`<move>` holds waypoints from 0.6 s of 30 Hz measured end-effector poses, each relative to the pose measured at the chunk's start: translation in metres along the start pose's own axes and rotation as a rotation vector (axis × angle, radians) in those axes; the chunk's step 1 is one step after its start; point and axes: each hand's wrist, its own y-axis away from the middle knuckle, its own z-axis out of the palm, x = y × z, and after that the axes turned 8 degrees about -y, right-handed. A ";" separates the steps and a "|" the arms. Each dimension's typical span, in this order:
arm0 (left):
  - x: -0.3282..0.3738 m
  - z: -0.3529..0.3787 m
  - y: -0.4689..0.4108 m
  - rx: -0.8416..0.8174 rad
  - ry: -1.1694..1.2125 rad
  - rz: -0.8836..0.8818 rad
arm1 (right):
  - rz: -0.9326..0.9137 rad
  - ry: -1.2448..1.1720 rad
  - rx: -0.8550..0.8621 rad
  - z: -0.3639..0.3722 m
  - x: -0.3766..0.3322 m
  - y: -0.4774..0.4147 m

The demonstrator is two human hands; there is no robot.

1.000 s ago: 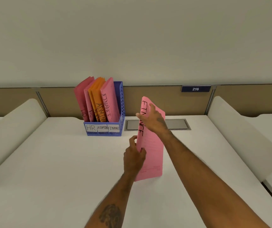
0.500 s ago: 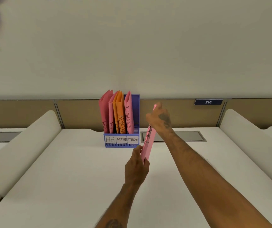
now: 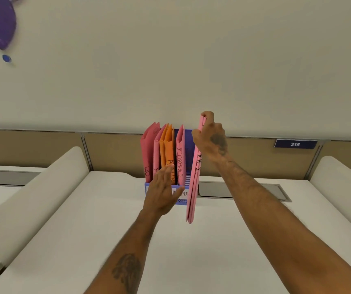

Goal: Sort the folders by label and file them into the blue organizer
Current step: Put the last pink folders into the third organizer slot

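An open, empty left hand (image 3: 163, 193) hovers before the blue plastic slotted organizer (image 3: 186, 141), while the right hand (image 3: 209, 137) pinches the top edge of a pink paper folder (image 3: 193, 194), hanging upright just right of the organizer's rightmost slot.

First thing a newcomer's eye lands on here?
The tall pink paper folder, held upright by its top edge in the right hand, just right of the blue plastic organizer at the desk's back centre. Next, the pink and orange folders standing inside it, with the open left hand in front.
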 end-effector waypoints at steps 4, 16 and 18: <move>-0.027 -0.007 -0.050 -0.081 -0.164 -0.055 | -0.033 -0.002 0.020 0.015 0.000 -0.021; -0.067 0.010 -0.161 -0.225 -0.319 0.089 | -0.101 0.046 0.122 0.070 0.027 -0.070; -0.075 0.019 -0.170 -0.222 -0.343 0.096 | -0.104 0.039 0.130 0.080 0.034 -0.074</move>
